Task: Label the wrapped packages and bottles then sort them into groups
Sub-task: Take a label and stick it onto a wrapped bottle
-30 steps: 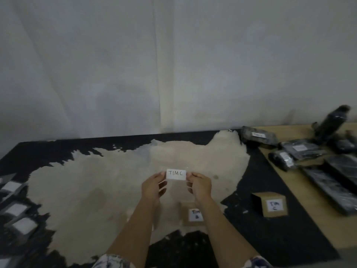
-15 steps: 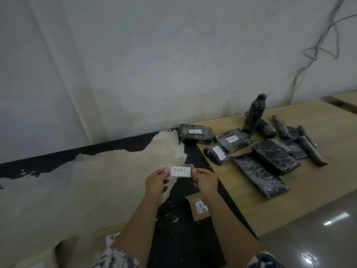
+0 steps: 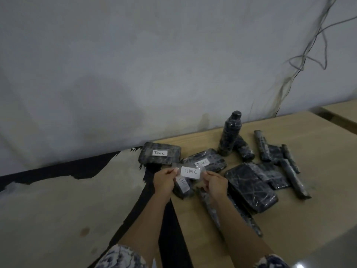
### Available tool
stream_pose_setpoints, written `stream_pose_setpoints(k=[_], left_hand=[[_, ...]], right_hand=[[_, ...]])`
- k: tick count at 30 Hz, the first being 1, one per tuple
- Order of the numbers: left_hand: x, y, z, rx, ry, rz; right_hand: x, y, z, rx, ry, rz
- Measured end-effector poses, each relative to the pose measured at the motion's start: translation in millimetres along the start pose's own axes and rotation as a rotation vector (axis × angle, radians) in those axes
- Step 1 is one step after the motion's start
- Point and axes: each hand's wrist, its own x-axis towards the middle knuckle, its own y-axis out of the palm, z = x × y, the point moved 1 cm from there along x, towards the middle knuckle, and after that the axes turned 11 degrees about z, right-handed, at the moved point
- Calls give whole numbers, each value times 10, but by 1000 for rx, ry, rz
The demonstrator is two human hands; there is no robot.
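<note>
A white label (image 3: 190, 172) is pinched at its ends by the left hand (image 3: 164, 180) and right hand (image 3: 216, 183) above wrapped packages (image 3: 251, 187) on the wooden table (image 3: 318, 209), with bare tabletop toward the near edge.

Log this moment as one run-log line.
step: labelling | left hand: pinches label | right hand: pinches label | label: reads TIMC, not yet stuck | wrapped bottle: upright on table

the held timc label (image 3: 190, 172) covers part of the writing on the flat package (image 3: 214, 159) behind it. the left grip (image 3: 164, 181) half hides a small package (image 3: 184, 189), whose label is too blurred to read. the right forearm (image 3: 241, 229) crosses a long package (image 3: 206, 204). sleeves (image 3: 121, 258) and cables (image 3: 301, 60) run off the edges.
</note>
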Motion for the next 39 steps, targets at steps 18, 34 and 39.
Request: stream_pose_setpoints(k=[18, 34, 39], left_hand=[[818, 2092, -266, 87, 164, -70], [1265, 2331, -235, -72, 303, 68], [1431, 2343, -129, -122, 324, 71]], right_hand=[[1858, -1492, 1002, -262, -245, 283], [2629, -1599, 1102, -170, -292, 560], [2740, -1542, 1060, -130, -268, 604]])
